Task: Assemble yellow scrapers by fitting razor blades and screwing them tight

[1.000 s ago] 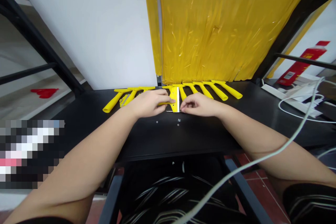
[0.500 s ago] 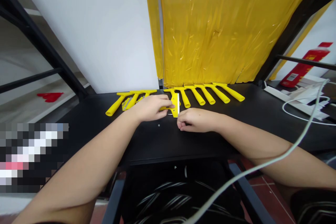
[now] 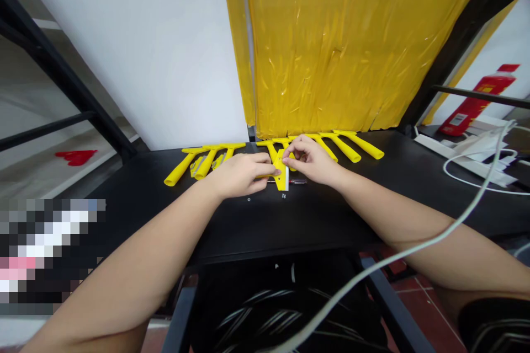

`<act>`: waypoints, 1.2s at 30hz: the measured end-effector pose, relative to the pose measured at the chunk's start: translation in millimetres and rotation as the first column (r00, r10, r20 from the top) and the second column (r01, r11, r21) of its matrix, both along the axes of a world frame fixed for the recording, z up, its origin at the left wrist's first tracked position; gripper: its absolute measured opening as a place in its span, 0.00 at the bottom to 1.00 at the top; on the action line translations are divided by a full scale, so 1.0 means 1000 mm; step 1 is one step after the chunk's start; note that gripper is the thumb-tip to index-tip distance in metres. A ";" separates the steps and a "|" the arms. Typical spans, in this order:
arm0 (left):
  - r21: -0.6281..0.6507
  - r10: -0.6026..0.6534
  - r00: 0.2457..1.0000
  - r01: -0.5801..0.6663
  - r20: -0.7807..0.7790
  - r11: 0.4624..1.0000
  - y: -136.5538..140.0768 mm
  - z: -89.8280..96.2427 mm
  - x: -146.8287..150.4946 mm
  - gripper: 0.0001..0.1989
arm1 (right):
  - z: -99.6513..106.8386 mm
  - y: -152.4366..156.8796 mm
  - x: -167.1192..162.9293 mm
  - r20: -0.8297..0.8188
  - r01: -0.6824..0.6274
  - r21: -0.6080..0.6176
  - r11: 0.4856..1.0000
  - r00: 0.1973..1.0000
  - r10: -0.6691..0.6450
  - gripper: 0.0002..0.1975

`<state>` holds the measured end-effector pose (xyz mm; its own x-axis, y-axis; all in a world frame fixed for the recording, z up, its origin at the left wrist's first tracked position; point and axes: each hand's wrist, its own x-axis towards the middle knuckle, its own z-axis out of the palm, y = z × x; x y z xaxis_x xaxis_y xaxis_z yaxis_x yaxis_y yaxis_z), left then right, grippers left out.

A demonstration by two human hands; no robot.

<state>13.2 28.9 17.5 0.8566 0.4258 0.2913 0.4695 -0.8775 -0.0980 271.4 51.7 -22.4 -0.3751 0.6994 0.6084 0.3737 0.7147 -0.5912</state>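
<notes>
My left hand (image 3: 243,175) is closed around the handle of a yellow scraper (image 3: 282,181), whose flat head with a white edge points right. At the head's upper corner my right hand (image 3: 311,159) has thumb and finger pinched together; whatever lies between them is too small to make out. A screwdriver (image 3: 298,181) lies on the table partly behind the scraper head. Just below the head are tiny screw-like pieces (image 3: 284,196), and a small ring-like piece (image 3: 249,199) is farther left.
Several yellow scraper handles (image 3: 346,147) line the back of the black table (image 3: 248,231), on both sides of my hands. A red bottle (image 3: 476,102) stands on the right beyond a black rail. One pale cable (image 3: 397,262) crosses in front of my right forearm.
My right hand has risen from the tabletop to the scraper head's upper corner. The screwdriver and tiny pieces it covered now show. My left hand still holds the scraper, shifted slightly right.
</notes>
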 end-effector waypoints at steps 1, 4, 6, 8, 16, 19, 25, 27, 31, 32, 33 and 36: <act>0.017 -0.009 1.000 0.009 0.001 1.000 -0.001 0.000 0.001 0.15 | 0.000 0.000 -0.001 -0.029 -0.014 -0.028 1.000 0.999 0.013 0.06; 0.072 -0.022 1.000 0.022 -0.006 0.997 -0.002 0.000 0.002 0.15 | -0.001 0.000 -0.006 -0.164 -0.093 -0.167 0.982 0.984 0.065 0.12; 0.115 -0.015 1.000 0.017 -0.023 0.993 -0.003 -0.001 0.002 0.15 | -0.002 -0.001 -0.009 -0.269 -0.155 -0.276 0.948 0.960 0.079 0.19; 0.153 -0.003 0.999 0.010 -0.045 0.988 -0.003 -0.002 0.003 0.14 | -0.004 -0.001 -0.011 -0.344 -0.214 -0.375 0.902 0.936 0.079 0.24; 0.228 0.011 0.998 0.002 -0.057 0.974 -0.002 -0.005 0.006 0.15 | -0.009 0.000 -0.019 -0.434 -0.240 -0.427 0.872 0.900 0.035 0.25; 0.205 0.030 0.999 -0.022 -0.035 0.978 -0.004 -0.005 0.008 0.15 | -0.013 -0.001 -0.023 -0.438 -0.222 -0.419 0.881 0.899 0.018 0.24; 0.092 0.082 0.996 -0.085 0.037 0.992 -0.001 -0.004 0.007 0.16 | -0.015 0.005 -0.022 -0.437 -0.157 -0.398 0.904 0.898 -0.037 0.24; 0.062 0.087 0.994 -0.091 0.066 0.994 0.003 -0.003 0.003 0.16 | -0.011 0.004 -0.017 -0.380 -0.046 -0.342 0.939 0.920 -0.093 0.18; 0.032 0.106 0.991 -0.109 0.087 0.994 0.013 -0.003 -0.009 0.15 | -0.001 -0.014 -0.012 -0.016 0.014 -0.067 0.998 1.000 -0.015 0.05; 0.033 0.112 0.990 -0.115 0.086 0.993 0.015 -0.003 -0.012 0.15 | 0.000 -0.022 -0.014 0.108 -0.061 -0.006 0.998 0.992 0.062 0.04; 0.034 0.119 0.989 -0.122 0.084 0.992 0.017 -0.004 -0.014 0.15 | 0.000 -0.029 -0.017 0.228 -0.152 0.048 0.987 0.964 0.137 0.04; 0.037 0.133 0.988 -0.136 0.081 0.990 0.020 -0.004 -0.016 0.15 | -0.007 -0.048 -0.032 0.526 -0.346 0.173 0.922 0.824 0.211 0.12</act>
